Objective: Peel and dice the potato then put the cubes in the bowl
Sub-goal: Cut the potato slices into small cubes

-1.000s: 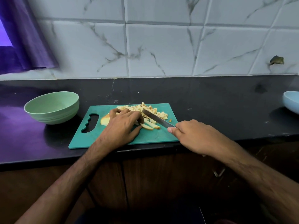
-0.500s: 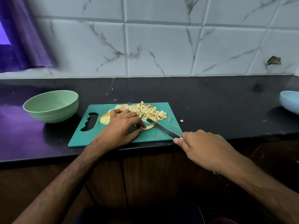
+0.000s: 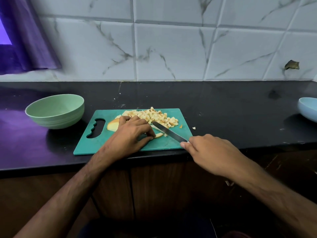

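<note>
A green cutting board lies near the counter's front edge. A heap of pale potato cubes covers its far right part. My left hand lies over uncut potato slices and pinches their end piece with thumb and fingertips; a rounded potato slab sticks out to its left. My right hand grips the handle of a knife, and the blade slants across the board with its tip at the cube heap, beside my left fingertips. The empty light green bowl stands left of the board.
A light blue bowl sits at the counter's far right edge. One stray potato bit lies on the black counter right of the board. A tiled wall rises behind, and a purple curtain hangs at the upper left.
The strips seen by the blade a second ago are now cut short, with only a small end piece showing. My right hand drew the knife back toward the board's front right corner, then lifted slightly.
</note>
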Demonstrator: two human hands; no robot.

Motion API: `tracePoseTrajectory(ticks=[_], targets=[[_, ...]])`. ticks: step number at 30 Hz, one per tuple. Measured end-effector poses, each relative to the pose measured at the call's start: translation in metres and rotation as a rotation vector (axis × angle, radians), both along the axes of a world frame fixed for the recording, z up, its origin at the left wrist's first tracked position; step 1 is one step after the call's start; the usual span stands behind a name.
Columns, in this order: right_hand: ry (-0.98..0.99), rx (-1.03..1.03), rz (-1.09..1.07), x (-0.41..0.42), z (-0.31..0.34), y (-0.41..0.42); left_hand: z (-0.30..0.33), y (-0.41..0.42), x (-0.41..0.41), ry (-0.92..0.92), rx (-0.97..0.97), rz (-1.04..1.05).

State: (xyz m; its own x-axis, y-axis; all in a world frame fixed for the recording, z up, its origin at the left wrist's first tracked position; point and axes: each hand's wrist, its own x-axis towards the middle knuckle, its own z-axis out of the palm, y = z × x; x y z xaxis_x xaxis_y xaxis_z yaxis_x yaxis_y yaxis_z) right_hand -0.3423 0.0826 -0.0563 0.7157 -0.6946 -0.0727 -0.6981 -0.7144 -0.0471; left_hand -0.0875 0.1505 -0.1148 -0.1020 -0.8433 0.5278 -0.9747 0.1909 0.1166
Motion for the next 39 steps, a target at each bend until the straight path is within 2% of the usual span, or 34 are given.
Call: tracePoseTrajectory(ticks=[13,21,30,35,39], targets=[[-0.009,0.014,-0.008,0.021,-0.018,0.001,0.002,0.001,0.001,0.054,0.060,0.017],[0.036,0.012,-0.009,-0.004,-0.006,0.019,-0.002,0.000,0.003,0.082,0.020,-0.003],[-0.034,0.007,0.003,0.026,-0.021,0.007,0.000,0.001,0.001,0.066,0.025,-0.008],[-0.028,0.030,-0.010,0.018,-0.005,0.004,0.002,0.004,-0.004,0.196,0.034,-0.010],[0.011,0.019,-0.012,0.004,-0.002,0.020,0.001,0.005,-0.005,0.170,0.014,-0.003]])
